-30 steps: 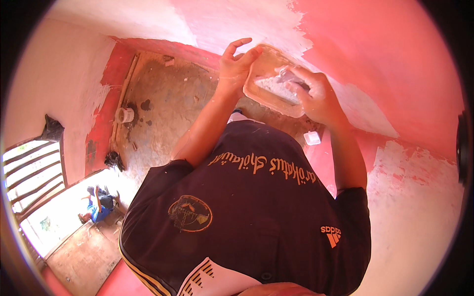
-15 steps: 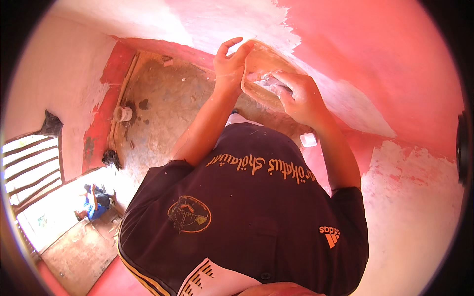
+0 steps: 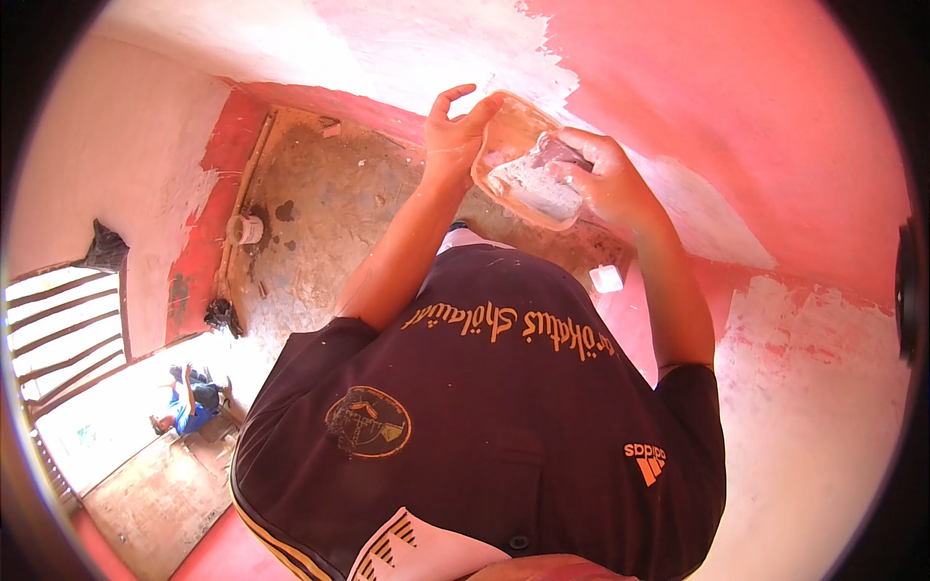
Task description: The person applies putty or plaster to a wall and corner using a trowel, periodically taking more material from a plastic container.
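In the head view, my left hand (image 3: 453, 136) grips an orange-tan plastic tray (image 3: 509, 131) by its left edge, thumb on the rim and forefinger curled up clear of it. My right hand (image 3: 610, 179) pinches a putty knife (image 3: 562, 155) inside the tray, its fingers wrapped at the tool; the blade is partly hidden by white paste. This smeared paste (image 3: 528, 184) covers much of the tray's lower right part.
A pink and white wall (image 3: 659, 77) rises close beyond the tray. Below are a stained floor (image 3: 320, 194), a white bucket (image 3: 245, 229), a white container (image 3: 606, 279) and a dark bag (image 3: 222, 316). A person in blue (image 3: 192, 412) is at the bright doorway beside a barred window (image 3: 63, 320).
My right hand moved left half a second ago and is back rightward now with the knife. The tray has dropped a little, and more white paste shows in it than half a second ago.
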{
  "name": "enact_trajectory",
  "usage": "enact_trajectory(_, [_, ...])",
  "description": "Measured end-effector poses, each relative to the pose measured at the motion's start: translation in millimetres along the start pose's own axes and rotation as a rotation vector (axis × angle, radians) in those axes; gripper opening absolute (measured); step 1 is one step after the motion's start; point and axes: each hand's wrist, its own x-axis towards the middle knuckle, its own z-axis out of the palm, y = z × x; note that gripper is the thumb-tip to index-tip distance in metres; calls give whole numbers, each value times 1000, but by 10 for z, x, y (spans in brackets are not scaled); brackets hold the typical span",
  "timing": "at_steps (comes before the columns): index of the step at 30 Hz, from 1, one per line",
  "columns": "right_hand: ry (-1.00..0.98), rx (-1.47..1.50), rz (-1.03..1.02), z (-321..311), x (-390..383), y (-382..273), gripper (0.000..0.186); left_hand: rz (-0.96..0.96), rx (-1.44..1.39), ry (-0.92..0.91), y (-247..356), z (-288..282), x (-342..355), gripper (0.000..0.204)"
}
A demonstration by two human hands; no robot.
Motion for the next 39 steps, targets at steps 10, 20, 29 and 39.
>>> enact_trajectory(10, [350,1123,-114,-222,-378,460,27,-110,9,-164,-380,-641,162,49])
enact_trajectory(20, [1035,1397,-98,245,-1106,1229,35,-540,-146,-421,-485,-1375,371,54])
enact_trajectory(29, [1645,743,7,428,-239,1998,32,-564,64,-482,-149,-1974,1114,53])
enact_trajectory(39, [1924,139,440,561,1103,1725,35,-443,214,-530,584,-2840,1816,45])
